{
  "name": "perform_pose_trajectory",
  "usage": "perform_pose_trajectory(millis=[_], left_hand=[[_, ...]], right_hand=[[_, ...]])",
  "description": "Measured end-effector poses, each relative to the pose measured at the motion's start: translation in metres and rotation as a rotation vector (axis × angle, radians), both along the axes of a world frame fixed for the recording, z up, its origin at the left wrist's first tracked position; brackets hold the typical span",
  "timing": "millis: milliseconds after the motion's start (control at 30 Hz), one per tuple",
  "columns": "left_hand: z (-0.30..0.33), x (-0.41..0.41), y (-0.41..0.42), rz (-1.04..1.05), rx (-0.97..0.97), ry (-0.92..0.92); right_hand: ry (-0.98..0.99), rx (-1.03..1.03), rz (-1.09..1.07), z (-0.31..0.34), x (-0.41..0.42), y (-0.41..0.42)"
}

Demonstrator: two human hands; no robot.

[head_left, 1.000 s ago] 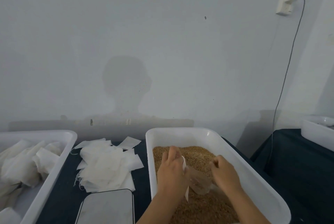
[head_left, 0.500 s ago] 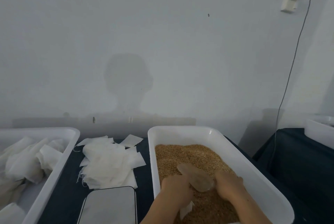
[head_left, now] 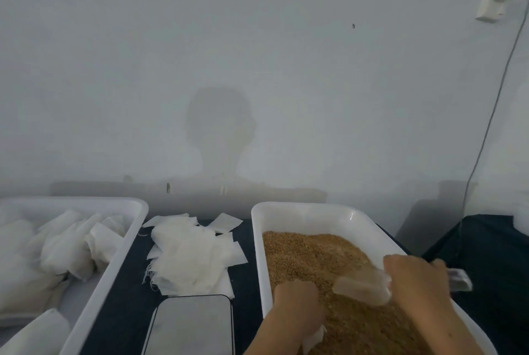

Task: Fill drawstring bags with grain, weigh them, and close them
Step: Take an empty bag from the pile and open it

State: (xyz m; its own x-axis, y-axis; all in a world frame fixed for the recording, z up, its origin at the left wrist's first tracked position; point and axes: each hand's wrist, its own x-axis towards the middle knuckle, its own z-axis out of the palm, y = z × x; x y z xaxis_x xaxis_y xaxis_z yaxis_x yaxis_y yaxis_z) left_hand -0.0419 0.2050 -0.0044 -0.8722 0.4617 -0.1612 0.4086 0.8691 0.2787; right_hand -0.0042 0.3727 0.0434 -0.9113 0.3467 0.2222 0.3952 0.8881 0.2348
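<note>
dark table point(head_left: 128, 297), grain tray point(head_left: 300, 211), blurred scoop point(head_left: 363, 287), half-hidden bag point(head_left: 313, 339)

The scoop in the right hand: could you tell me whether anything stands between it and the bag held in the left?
Nothing visible does: only loose grain lies between the scoop and the bag.

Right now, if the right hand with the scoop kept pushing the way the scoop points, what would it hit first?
Probably the left hand, which holds a bag low in the grain. The clear scoop in the right hand points at it, though depth is unclear.
</note>
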Motion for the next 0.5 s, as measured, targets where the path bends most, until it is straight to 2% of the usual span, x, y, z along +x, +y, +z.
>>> perform_pose_trajectory(millis=[133, 300, 500], left_hand=[[0.001, 0.001, -0.001, 0.001, -0.007, -0.007], [0.003, 0.002, -0.001, -0.004, -0.017, 0.006], [0.004, 0.003, -0.001, 0.005, 0.005, 0.025]], right_hand=[[-0.098, 0.037, 0.016, 0.002, -0.009, -0.010], [-0.110, 0.009, 0.131, -0.002, -0.028, -0.026], [-0.101, -0.265, 0.193, -0.026, -0.047, -0.035]])
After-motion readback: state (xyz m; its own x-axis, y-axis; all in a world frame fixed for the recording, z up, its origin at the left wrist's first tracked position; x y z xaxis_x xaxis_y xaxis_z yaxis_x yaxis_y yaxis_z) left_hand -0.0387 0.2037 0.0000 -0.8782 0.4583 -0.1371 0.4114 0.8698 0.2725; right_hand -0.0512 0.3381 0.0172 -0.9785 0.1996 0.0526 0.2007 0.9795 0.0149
